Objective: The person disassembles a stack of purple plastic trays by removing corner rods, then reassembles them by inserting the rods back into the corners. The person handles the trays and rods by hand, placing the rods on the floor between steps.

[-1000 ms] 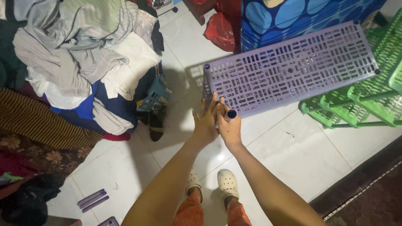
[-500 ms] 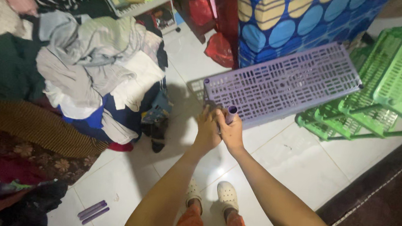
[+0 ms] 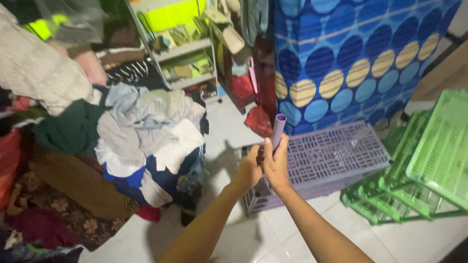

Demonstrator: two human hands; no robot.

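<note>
Hands hold one purple tube upright at a corner of the purple slotted shelf on the floor. The right hand grips it, and the left hand is curled beside it. Only this leg looks fitted; the green rack stands nearby.

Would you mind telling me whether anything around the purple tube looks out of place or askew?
The purple slatted shelf panel lies flat on the floor, unassembled, and the green rack beside it is tipped over. Both hands, left hand and right hand, grip the upright purple tube.
</note>
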